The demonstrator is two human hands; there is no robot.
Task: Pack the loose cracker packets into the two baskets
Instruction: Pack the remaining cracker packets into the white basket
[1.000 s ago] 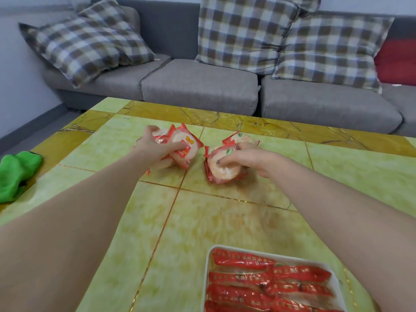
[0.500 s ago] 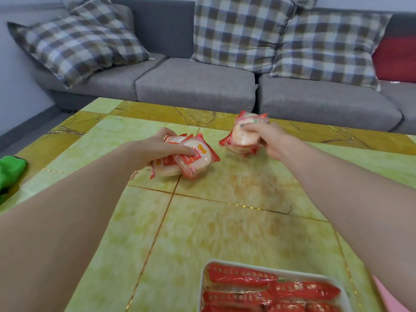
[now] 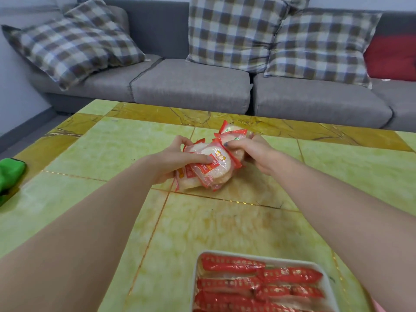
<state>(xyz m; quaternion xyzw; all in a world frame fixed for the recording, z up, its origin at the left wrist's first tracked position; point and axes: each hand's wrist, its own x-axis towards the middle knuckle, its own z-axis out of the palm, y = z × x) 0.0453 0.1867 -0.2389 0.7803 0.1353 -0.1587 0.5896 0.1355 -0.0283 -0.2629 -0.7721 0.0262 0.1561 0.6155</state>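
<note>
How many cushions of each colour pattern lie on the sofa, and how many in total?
Plaid cushions: 3, one at the left, one in the middle and one to the right.
Red cushions: 1, at the far right, cut off by the picture's edge.
Total: 4

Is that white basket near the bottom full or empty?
Nearly full, it seems: the white basket shows red-wrapped cracker packets in rows across its visible part; its near end is cut off.
</note>
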